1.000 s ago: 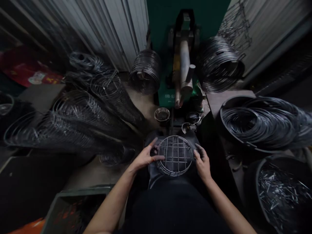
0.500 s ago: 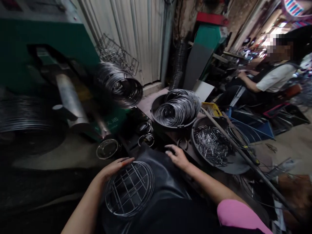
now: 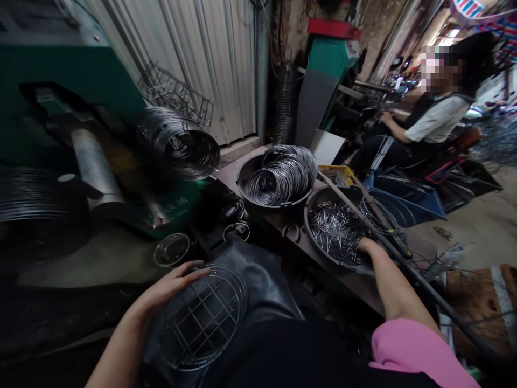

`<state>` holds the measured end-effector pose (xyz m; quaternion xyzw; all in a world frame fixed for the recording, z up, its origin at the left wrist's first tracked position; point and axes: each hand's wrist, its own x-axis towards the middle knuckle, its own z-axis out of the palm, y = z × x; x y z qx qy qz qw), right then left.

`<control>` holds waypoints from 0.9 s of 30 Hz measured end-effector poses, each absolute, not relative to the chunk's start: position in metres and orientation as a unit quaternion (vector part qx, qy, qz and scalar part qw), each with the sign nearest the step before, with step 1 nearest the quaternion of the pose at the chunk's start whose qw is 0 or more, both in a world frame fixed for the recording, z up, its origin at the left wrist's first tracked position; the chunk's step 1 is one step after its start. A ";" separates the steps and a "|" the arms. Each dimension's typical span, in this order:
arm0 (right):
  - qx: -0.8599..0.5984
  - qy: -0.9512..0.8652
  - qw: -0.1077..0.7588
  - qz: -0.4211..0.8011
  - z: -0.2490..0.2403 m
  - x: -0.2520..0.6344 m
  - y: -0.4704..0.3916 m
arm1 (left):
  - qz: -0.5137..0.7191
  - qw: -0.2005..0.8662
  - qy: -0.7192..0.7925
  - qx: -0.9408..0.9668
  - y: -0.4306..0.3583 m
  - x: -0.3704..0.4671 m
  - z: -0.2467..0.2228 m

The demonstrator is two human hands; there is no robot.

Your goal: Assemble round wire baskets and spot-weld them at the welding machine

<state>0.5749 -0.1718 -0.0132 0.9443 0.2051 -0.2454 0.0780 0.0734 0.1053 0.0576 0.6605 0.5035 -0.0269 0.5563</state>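
Grip, left hand (image 3: 175,283): fingers nearly straight, laid over the upper edge of a round, silver-grey wire grid (image 3: 204,317); thumb hidden from where I stand, so whether it clasps I cannot tell.

Grip, right hand (image 3: 365,246): sunk among short, thin, silver-grey metal pieces (image 3: 333,226) in a dark round basin (image 3: 307,218), right of centre; fingers buried, hold not visible.

Wire grid: one, lower centre-left of the frame, lying on a shiny black lap covering (image 3: 260,277).

Wire loops (image 3: 285,175), silver-grey, heaped in a second dark round basin (image 3: 258,199), centre; both basins on a brown-grey table (image 3: 231,173).

Progress, as I judge it: crossed bars already span the wire grid; plentiful metal pieces and wire loops remain loose, unused.
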 end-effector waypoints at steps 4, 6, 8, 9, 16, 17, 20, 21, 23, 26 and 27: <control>0.931 0.224 0.100 -0.272 -0.034 0.569 -0.172 | -0.001 0.551 0.485 0.680 0.096 0.072 0.058; 0.927 0.226 0.113 -0.277 -0.040 0.565 -0.164 | 0.009 0.557 0.477 0.679 0.094 0.071 0.056; 0.926 0.227 0.123 -0.276 -0.040 0.562 -0.153 | 0.010 0.563 0.482 0.671 0.092 0.069 0.052; 0.926 0.226 0.128 -0.272 -0.039 0.562 -0.147 | 0.007 0.564 0.486 0.668 0.091 0.068 0.051; 0.926 0.296 0.104 -0.211 -0.025 0.554 -0.100 | 0.005 0.549 0.503 0.667 0.086 0.070 0.053; 0.922 0.311 0.097 -0.210 -0.027 0.550 -0.095 | 0.008 0.549 0.501 0.670 0.085 0.071 0.054; 0.917 0.332 0.085 -0.204 -0.036 0.538 -0.086 | 0.012 0.547 0.491 0.678 0.084 0.072 0.054; 0.916 0.335 0.081 -0.203 -0.039 0.534 -0.084 | 0.011 0.546 0.492 0.678 0.084 0.071 0.053; 0.915 0.340 0.069 -0.209 -0.045 0.530 -0.081 | 0.010 0.547 0.494 0.676 0.086 0.070 0.048; 0.915 0.332 0.048 -0.224 -0.047 0.532 -0.078 | 0.011 0.553 0.499 0.668 0.089 0.068 0.041; 0.917 0.325 0.039 -0.227 -0.047 0.535 -0.076 | 0.011 0.558 0.496 0.665 0.090 0.068 0.039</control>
